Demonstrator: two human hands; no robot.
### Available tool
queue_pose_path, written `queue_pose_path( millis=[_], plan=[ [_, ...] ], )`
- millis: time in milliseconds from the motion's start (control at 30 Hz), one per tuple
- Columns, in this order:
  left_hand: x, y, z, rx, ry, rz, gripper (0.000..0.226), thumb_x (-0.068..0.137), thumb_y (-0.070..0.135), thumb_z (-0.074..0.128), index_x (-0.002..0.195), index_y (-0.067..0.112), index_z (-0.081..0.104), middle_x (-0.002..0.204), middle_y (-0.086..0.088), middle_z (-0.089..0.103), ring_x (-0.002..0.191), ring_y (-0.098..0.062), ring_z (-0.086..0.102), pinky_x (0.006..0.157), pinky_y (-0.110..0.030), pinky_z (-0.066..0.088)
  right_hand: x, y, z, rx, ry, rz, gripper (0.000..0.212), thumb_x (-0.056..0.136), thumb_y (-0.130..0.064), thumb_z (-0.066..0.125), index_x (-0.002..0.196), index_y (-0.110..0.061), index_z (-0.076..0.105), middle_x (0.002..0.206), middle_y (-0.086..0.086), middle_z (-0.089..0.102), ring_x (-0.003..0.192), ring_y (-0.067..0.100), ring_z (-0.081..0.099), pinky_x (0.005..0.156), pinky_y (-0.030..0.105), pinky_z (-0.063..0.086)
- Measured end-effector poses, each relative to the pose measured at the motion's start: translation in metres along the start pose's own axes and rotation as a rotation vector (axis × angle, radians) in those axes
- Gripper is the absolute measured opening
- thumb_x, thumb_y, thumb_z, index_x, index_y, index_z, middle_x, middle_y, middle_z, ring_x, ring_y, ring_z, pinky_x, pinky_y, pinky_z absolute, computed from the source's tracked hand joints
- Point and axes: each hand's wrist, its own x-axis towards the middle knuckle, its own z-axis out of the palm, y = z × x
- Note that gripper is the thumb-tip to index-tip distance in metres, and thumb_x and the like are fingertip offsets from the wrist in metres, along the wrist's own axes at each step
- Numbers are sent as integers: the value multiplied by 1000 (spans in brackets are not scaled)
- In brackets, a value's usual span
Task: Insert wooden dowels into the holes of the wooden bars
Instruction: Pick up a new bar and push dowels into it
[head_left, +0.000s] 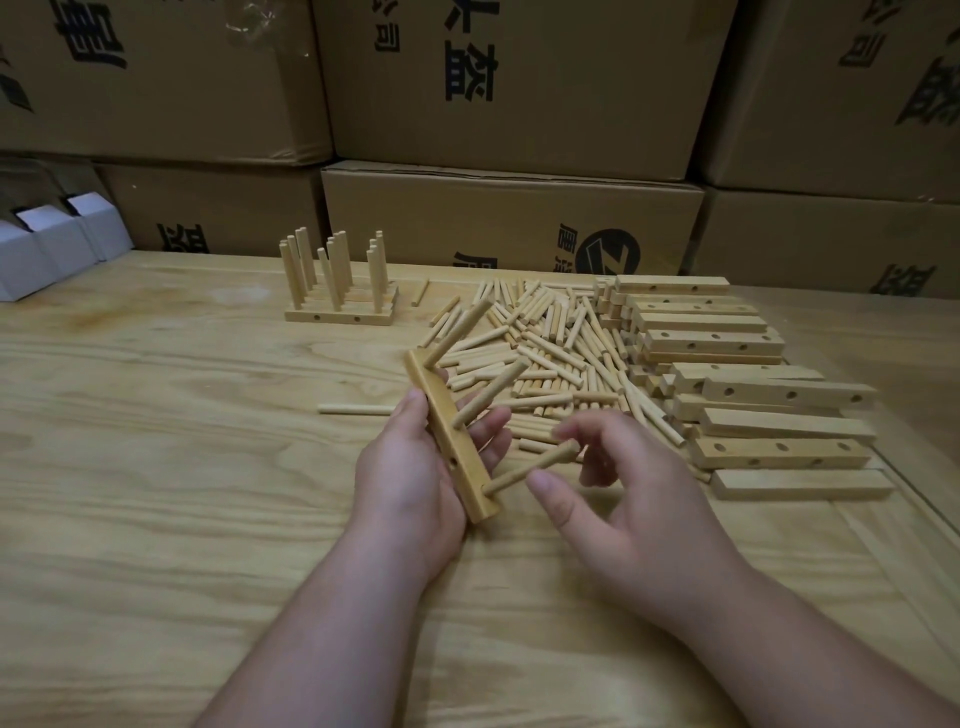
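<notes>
Here the left hand (410, 467) grips a bar (451, 441) above the table (156, 467), thumb on its near face and fingers curled behind, the bar tilted with its far end up. Three dowels stick out of it toward the right: a top dowel (460, 330), a middle dowel (491, 392) and a bottom dowel (532, 467). The right hand (623, 493) sits just beside the bottom dowel, fingers loosely bent and spread; its fingertips are close to the dowel's free end, but whether they touch it I cannot tell. Behind the hands lies a loose pile of dowels (545, 343), with stacked bars (737, 374) to its right. Farther back on the left stand finished bars (337, 306), dowels pointing upright. One stray dowel (356, 409) lies left of the pile. Cardboard boxes (509, 104) are stacked behind the table
</notes>
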Motion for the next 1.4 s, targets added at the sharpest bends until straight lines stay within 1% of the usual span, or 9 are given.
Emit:
queue_pose_path(
  millis=[100, 233, 467, 667, 967, 1033, 1100, 1233, 1400],
  plan=[
    [0, 3, -1, -97, -29, -41, 34, 109, 35, 34, 118, 17, 62, 101, -17, 78, 91, -33, 77, 78, -45, 59, -1, -2, 3, 8, -43, 21, 28, 78, -56, 69, 88, -31, 61, 86, -19, 58, 79, 9, 58, 66, 17, 44],
    [-2, 6, -1, -195, -40, -61, 34, 108, 34, 34, 122, 15, 59, 107, -21, 76, 99, -38, 74, 87, -51, 55, -5, -8, 12, 122, -54, 125, 27, 70, -54, 76, 85, -33, 67, 84, -17, 65, 78, 10, 64, 65, 19, 49],
    [-5, 5, 4, -278, -53, -85, 33, 108, 33, 32, 121, 16, 57, 112, -22, 74, 104, -41, 72, 97, -56, 49, -4, -12, 19, 200, 37, 237, 19, 73, -20, 87, 75, -34, 72, 70, -15, 69, 60, 7, 63, 55, 11, 46],
    [-2, 7, 3, -337, 33, 0, 36, 110, 36, 29, 133, 21, 52, 113, -20, 75, 105, -38, 73, 102, -56, 46, 11, -11, 25, 120, -19, 222, 23, 69, -26, 89, 73, -39, 71, 71, -17, 69, 62, 6, 65, 57, 9, 46],
    [7, 17, -4, -419, 34, -56, 38, 105, 39, 41, 130, 20, 62, 129, -19, 68, 123, -37, 63, 111, -57, 42, 101, -3, 63, 114, -141, 162, 15, 76, -22, 83, 74, -34, 74, 87, -26, 72, 83, -4, 68, 77, 26, 56],
    [5, 22, -3, -437, 46, -61, 27, 104, 39, 44, 121, 33, 64, 135, -16, 62, 129, -35, 58, 113, -56, 40, 120, -2, 76, 96, -176, 132, 11, 77, -25, 82, 75, -34, 75, 88, -29, 71, 85, -7, 67, 79, 23, 55],
    [5, 24, -4, -433, 31, -73, 32, 101, 40, 46, 131, 45, 57, 140, -15, 60, 131, -34, 57, 112, -56, 40, 137, 0, 89, 95, -196, 128, 5, 79, -28, 81, 79, -30, 78, 87, -29, 71, 87, -10, 66, 80, 18, 54],
    [7, 21, -8, -379, -26, -81, 43, 97, 47, 47, 140, 46, 53, 148, -13, 55, 137, -34, 51, 113, -59, 37, 168, 5, 114, -23, -259, 106, 7, 83, -36, 77, 86, -30, 78, 87, -26, 71, 86, -8, 64, 76, 13, 49],
    [11, 22, -11, -354, -36, -37, 49, 80, 48, 55, 128, 44, 61, 139, -8, 63, 133, -32, 54, 105, -55, 43, 203, 21, 142, -201, -291, 111, 12, 84, -40, 72, 84, -30, 77, 82, -12, 72, 75, 2, 62, 62, 18, 45]
  ],
)
